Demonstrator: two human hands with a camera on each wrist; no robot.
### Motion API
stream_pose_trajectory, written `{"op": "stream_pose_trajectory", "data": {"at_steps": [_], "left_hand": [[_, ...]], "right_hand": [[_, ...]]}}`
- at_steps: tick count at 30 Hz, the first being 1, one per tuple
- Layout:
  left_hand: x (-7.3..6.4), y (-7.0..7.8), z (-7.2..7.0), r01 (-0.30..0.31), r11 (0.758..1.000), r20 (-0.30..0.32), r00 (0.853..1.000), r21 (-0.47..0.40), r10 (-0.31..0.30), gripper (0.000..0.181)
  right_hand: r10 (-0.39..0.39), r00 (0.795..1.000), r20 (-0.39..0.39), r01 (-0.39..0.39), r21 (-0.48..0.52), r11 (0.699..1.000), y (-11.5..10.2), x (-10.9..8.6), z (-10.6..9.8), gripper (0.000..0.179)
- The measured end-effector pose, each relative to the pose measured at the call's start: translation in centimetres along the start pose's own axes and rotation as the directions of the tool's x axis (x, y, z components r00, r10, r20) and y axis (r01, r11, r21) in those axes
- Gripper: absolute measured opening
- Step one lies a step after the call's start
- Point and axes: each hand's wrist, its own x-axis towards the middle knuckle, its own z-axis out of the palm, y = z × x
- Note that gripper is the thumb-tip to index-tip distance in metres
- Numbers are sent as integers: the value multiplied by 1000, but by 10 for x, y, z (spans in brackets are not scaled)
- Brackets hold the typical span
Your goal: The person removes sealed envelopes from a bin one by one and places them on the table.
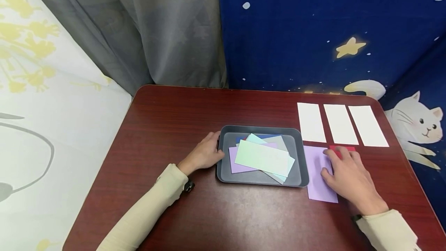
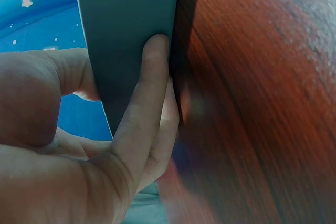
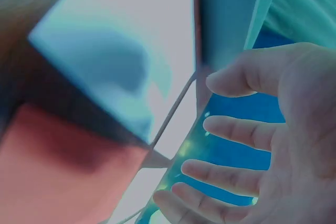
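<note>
A dark grey tray (image 1: 228,179) lies on the table with several loosely stacked paper cards in it, a pale green card (image 1: 263,158) on top. My left hand (image 1: 204,153) holds the tray's left side. In the left wrist view, the fingers (image 2: 152,82) lie along the tray's outer wall (image 2: 126,19), with the thumb at the far side of its edge. My right hand (image 1: 350,177) is over a purple card (image 1: 318,181) and a red card (image 1: 348,149), partly covering both. Its fingers (image 3: 226,177) are spread apart in the right wrist view and hold nothing.
Three white cards (image 1: 311,122) lie in a row at the table's back right. The dark red wooden table (image 1: 174,107) ends at grey and blue curtains (image 1: 296,30) behind. A white patterned cloth (image 1: 52,127) hangs to the left.
</note>
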Motion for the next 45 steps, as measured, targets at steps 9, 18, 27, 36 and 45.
{"op": "stream_pose_trajectory", "data": {"at_steps": [9,18,27,36,45], "left_hand": [[9,-18,9,-25,1000,-12,1000,17,26,84],[6,-14,8,-10,1000,-15,1000,16,10,84],[2,-7,4,9,1000,-4,1000,14,-9,84],[2,-6,6,-4,1000,-13,1000,19,5,83],[5,-9,6,-10,999,-17,1000,33,11,82]], "right_hand": [[-73,997,13,73,4,997,-34,22,-3,57],[-148,989,5,148,12,989,-61,39,-2,57],[-256,967,-13,256,-9,967,-88,57,-2,60],[-329,944,29,329,-28,944,-105,68,3,58],[-399,906,138,404,-5,915,-116,74,10,66]]}}
